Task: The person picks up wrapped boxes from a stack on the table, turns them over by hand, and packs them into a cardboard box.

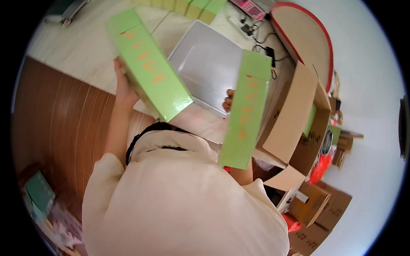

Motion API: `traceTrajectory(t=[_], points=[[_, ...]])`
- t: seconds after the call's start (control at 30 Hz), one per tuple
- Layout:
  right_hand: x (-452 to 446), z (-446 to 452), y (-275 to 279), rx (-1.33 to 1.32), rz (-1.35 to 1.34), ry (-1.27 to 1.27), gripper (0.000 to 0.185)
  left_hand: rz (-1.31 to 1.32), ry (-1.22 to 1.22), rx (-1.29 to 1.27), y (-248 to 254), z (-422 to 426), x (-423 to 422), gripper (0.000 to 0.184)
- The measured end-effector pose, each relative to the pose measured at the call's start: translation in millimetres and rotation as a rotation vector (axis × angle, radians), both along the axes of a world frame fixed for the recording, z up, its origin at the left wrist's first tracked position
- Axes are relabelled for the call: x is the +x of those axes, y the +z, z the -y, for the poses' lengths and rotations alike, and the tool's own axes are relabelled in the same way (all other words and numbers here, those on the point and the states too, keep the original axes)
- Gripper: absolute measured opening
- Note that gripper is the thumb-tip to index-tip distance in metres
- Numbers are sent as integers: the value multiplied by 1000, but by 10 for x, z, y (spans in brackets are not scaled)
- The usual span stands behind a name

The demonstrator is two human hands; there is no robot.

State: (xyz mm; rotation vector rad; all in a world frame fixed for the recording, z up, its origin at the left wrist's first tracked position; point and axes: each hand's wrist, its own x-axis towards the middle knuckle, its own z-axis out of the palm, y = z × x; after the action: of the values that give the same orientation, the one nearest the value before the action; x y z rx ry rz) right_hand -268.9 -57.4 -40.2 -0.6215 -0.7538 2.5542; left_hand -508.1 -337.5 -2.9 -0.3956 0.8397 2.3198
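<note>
Two long green boxes with orange lettering are held up in front of me. My left hand [124, 87] grips the left green box [147, 64] from its outer side; the box slants, with its lower end toward my body. Around the inner edge of the right green box [247, 106] curl the fingers of my right hand [229, 100], while the rest of that hand is hidden behind the box. Between and beyond the two boxes lies a shallow grey tray with a pale rim [239, 42] on the table.
An open cardboard box [284, 119] stands on my right, with something green inside. A row of green boxes [188, 8] sits at the table's far side. Cables [258, 40], a pink calculator-like device [247, 8] and a red-edged cover [305, 38] lie at the far right. Stacked cartons [320, 209] stand lower right.
</note>
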Motion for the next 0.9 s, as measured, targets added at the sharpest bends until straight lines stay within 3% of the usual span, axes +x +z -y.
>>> traceTrajectory(t=[0.1,0.2,0.27,0.43,0.6,0.67,0.73,0.8,0.9], points=[[-6,159,99,-53,-46,-54,27,48,-1,5,19,-39,-5,82],[-42,397,455,95,-159,35,45,-5,-48,-9,26,-95,-19,80],[-153,583,814,-237,-175,-50,29,-66,-96,7,42,-158,-38,77],[-23,564,945,-179,-314,26,38,-177,-68,-104,308,-434,19,77],[160,352,1005,-173,-507,185,42,-367,-200,-182,123,-841,-89,70],[318,182,911,-127,-527,137,41,-910,-441,-504,135,-1025,-46,75],[558,1,841,-58,-529,71,41,-1402,-402,-402,303,-1329,169,83],[851,-153,791,14,-532,32,40,-1801,-543,-428,577,-1504,412,87],[1233,-268,763,73,-557,1,38,-2279,-688,-314,593,-1650,777,87]])
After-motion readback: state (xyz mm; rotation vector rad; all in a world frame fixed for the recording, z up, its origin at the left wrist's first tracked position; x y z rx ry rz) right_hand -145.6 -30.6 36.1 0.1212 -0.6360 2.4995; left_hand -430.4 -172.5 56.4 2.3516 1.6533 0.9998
